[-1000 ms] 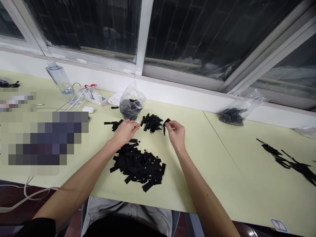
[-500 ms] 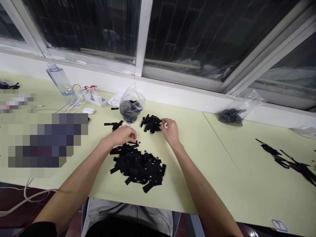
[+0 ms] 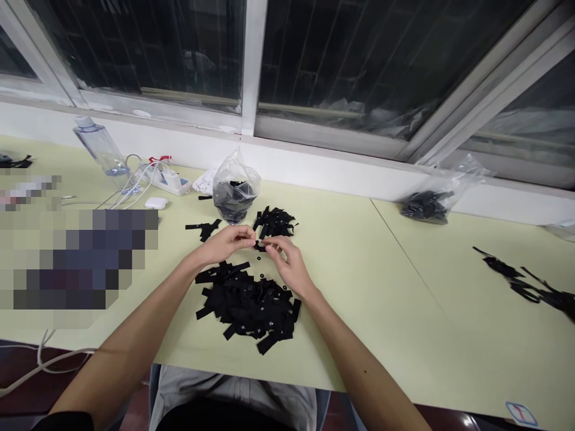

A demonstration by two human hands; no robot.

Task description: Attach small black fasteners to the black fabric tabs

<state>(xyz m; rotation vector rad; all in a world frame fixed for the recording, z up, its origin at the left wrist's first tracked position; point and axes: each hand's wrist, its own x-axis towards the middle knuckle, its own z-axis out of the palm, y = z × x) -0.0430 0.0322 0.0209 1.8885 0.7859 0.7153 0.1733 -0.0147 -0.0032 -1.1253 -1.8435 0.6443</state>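
My left hand is closed in a pinch, its fingertips at a small black fabric strip that is mostly hidden. Facing it from the right, my right hand has its thumb and forefinger close together at the strip's other side; what they grip is too small to make out. Just below lies a large heap of black fabric strips, some with small white marks. A smaller heap of black strips sits behind my hands. Small black rings lie between the hands and the large heap.
A clear bag of black pieces stands behind the heaps, with a few loose strips to its left. Further left are a water bottle, a power strip and a white case. Another bag and black straps lie right.
My right hand has left the small heap and come left and nearer to me. My left hand has moved slightly right and up from the large heap's edge. The fingertips now nearly meet.
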